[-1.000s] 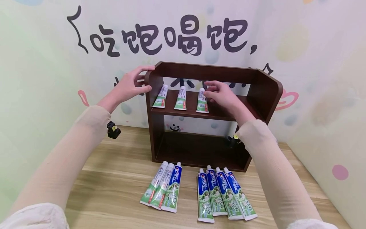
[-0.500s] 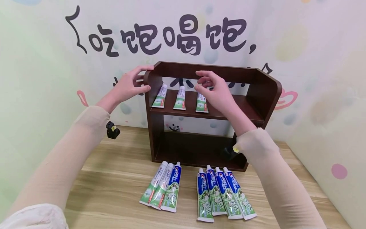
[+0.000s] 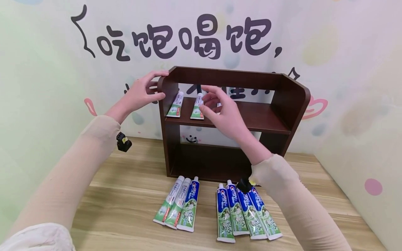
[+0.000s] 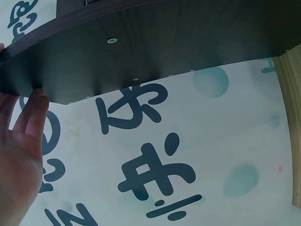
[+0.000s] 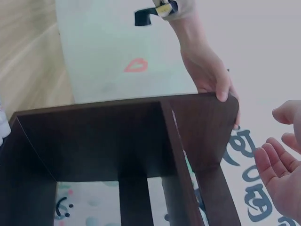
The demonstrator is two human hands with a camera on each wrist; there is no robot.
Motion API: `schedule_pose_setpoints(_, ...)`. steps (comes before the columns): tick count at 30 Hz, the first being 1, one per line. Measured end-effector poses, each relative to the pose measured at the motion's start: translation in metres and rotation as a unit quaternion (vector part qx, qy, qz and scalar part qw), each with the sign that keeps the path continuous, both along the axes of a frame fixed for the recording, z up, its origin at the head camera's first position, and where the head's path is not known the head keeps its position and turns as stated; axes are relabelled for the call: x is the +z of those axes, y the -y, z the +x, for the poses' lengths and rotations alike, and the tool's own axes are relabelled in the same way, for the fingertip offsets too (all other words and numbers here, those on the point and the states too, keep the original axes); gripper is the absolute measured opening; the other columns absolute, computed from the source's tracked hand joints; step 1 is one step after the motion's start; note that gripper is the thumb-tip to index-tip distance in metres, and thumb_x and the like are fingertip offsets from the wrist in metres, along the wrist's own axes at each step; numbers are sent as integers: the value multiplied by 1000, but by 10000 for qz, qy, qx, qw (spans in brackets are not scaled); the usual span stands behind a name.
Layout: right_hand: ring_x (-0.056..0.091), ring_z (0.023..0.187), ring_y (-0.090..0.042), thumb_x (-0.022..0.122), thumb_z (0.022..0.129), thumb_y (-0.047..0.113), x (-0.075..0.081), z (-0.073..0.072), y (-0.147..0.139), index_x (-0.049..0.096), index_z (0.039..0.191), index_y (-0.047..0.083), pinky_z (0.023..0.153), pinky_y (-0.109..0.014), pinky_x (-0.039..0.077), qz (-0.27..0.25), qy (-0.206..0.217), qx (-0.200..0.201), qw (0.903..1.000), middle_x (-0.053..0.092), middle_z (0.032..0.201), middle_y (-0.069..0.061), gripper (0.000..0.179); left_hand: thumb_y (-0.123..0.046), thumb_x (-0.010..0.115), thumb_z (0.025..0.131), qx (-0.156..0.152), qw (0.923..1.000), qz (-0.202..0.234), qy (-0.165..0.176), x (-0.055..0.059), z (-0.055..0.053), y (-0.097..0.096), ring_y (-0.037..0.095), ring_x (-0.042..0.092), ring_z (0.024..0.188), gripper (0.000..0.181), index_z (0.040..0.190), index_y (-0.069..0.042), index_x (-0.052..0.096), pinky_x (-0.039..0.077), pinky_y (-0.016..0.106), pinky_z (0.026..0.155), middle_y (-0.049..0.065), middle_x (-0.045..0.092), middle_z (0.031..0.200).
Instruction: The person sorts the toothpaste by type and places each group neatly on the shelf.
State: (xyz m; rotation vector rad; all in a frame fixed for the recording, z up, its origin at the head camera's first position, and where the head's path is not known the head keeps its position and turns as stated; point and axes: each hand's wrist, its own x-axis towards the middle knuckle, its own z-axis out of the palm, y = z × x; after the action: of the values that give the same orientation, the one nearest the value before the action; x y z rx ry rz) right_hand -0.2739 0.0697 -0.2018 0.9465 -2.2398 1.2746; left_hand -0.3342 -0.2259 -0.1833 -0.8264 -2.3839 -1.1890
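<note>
On the upper board of a dark brown wooden shelf (image 3: 229, 75) stand three small white-and-green toothpaste tubes. The left tube (image 3: 175, 105) and middle tube (image 3: 196, 107) show well; the third tube (image 3: 219, 104) is mostly covered by my right hand (image 3: 225, 115). That hand hovers in front of the upper level, its loosely bent fingertips right at the middle tube. In the right wrist view, nothing lies between the fingers of this right hand (image 5: 284, 165). My left hand (image 3: 142, 92) grips the shelf's upper left side panel, thumb at the front edge and fingers along the outer side.
On the wooden table (image 3: 125, 202) before the shelf lie two white-and-green tubes (image 3: 173, 200) beside a blue-and-green tube (image 3: 190, 205). Several more blue-and-green toothpaste tubes (image 3: 225, 216) lie to their right. A patterned wall (image 3: 314, 42) rises behind the shelf.
My right hand has come away from the third tube, risen slightly, then moved left and lower toward the middle tube. The left hand keeps its grip on the shelf.
</note>
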Motion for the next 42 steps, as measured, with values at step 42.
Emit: schedule_pose_setpoints(42, 57, 120, -23, 70, 92, 19, -111, 24, 34, 51, 141, 17, 93, -36, 57, -449, 393, 812, 9949, 57, 134, -3, 53, -9, 66, 91, 185, 9998, -87, 37, 1, 4, -1, 32, 51, 136, 61, 147, -19, 44, 54, 32, 100, -3, 40, 157)
